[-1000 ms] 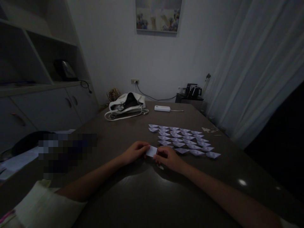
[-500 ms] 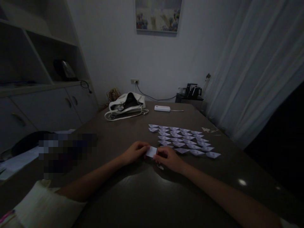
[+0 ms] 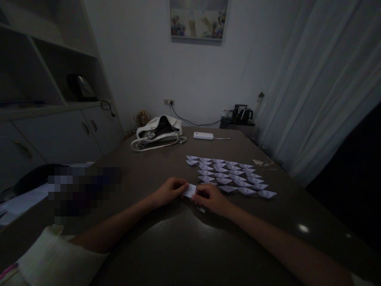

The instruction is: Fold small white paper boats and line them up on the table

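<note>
A small piece of white paper [image 3: 189,190] is held between my two hands, just above the dark tabletop [image 3: 160,246]. My left hand [image 3: 170,191] pinches its left edge between thumb and fingers. At the right edge, my right hand [image 3: 212,198] grips the same paper with bent fingers. Whether the paper is folded double is too small to tell. Several folded paper boats [image 3: 233,176] stand in rows beyond and to the right of my right hand, which hides part of the nearest row.
A white handbag [image 3: 159,133] lies open at the far left of the table. Right of it rests a white power bank [image 3: 203,136] with a short cable. A dark kettle [image 3: 245,115] stands beyond the table's far edge; a curtain [image 3: 297,91] hangs at the right.
</note>
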`<state>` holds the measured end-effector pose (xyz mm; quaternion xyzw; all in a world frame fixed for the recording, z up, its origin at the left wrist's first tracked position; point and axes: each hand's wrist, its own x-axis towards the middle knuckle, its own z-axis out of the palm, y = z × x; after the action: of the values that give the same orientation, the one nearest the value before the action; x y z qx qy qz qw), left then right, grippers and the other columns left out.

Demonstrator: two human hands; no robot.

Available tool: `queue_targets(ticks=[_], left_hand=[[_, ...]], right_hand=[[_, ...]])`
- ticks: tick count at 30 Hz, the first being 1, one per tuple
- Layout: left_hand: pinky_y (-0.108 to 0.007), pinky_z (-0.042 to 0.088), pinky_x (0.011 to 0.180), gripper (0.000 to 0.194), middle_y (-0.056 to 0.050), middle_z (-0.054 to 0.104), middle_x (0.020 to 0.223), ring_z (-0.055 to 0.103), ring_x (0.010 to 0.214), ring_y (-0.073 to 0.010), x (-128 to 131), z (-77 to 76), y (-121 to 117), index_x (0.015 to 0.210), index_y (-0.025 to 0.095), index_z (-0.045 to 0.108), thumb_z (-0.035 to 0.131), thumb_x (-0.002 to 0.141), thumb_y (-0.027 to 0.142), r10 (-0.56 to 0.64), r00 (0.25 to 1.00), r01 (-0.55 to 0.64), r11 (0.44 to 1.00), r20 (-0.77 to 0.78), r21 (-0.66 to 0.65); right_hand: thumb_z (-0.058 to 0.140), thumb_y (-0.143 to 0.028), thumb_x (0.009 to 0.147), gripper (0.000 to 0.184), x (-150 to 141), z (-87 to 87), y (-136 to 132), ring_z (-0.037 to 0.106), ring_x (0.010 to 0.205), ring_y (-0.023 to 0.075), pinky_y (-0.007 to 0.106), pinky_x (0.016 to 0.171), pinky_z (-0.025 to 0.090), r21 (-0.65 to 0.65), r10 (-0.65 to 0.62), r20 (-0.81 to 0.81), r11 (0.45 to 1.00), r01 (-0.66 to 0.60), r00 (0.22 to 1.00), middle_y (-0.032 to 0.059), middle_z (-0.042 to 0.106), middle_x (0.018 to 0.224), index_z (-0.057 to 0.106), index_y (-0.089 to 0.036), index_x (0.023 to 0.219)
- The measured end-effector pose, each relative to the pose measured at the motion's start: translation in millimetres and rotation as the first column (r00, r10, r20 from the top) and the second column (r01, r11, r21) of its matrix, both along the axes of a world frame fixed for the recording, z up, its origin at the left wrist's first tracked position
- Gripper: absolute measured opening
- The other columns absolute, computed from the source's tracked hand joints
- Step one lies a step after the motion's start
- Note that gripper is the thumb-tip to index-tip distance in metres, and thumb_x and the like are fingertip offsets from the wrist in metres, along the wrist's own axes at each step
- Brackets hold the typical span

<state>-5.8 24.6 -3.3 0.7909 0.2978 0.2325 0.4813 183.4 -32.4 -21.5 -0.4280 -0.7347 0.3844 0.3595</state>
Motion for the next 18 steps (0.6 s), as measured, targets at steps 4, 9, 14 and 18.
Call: queue_targets(ticks=[4,9,14,18], left_hand=[[-0.020,0.033,0.050,0.035,0.003,0.049,0.057,0.043,0.051,-0.0101,0.2,1.3,-1.1,0.066,0.013,0.054,0.046,0.084,0.042,-0.001,1.000,0.001,0.999,-0.003,-0.043],[-0.020,0.035,0.051,0.035,0.002,0.050,0.058,0.045,0.054,-0.0105,-0.8,-1.0,0.2,0.069,0.012,0.056,0.048,0.084,0.042,-0.025,1.000,0.025,1.000,-0.004,-0.012],[-0.020,0.035,0.051,0.035,0.001,0.051,0.058,0.046,0.054,-0.0107,-0.6,-3.1,1.4,0.067,0.012,0.055,0.047,0.085,0.041,-0.007,1.000,0.008,0.999,-0.019,0.033],[-0.020,0.035,0.051,0.032,0.002,0.052,0.059,0.047,0.055,-0.0107,-0.9,-2.3,0.3,0.068,0.013,0.055,0.049,0.085,0.039,-0.013,1.000,0.013,1.000,-0.002,0.006]], right_hand=[[0.056,-0.024,0.081,0.017,-0.6,2.1,-0.6,0.051,0.055,0.0109,0.022,0.053,0.038,0.008,-0.003,-0.004,1.000,0.003,1.000,-0.0010,0.055,0.060,0.058,-0.014,0.067],[0.056,-0.024,0.081,0.018,-1.5,5.8,-1.9,0.049,0.053,0.0101,0.021,0.051,0.036,0.002,-0.018,0.004,1.000,0.018,1.000,-0.0018,0.053,0.058,0.057,-0.014,0.065],[0.057,-0.025,0.081,0.019,-1.4,4.5,-1.4,0.049,0.054,0.0106,0.021,0.052,0.036,0.014,-0.011,0.005,1.000,0.011,1.000,-0.0021,0.053,0.058,0.057,-0.015,0.065],[0.057,-0.025,0.081,0.019,-1.3,4.0,-1.1,0.050,0.054,0.0109,0.022,0.052,0.037,0.012,-0.010,-0.009,1.000,0.010,1.000,-0.0012,0.054,0.059,0.057,-0.014,0.065]])
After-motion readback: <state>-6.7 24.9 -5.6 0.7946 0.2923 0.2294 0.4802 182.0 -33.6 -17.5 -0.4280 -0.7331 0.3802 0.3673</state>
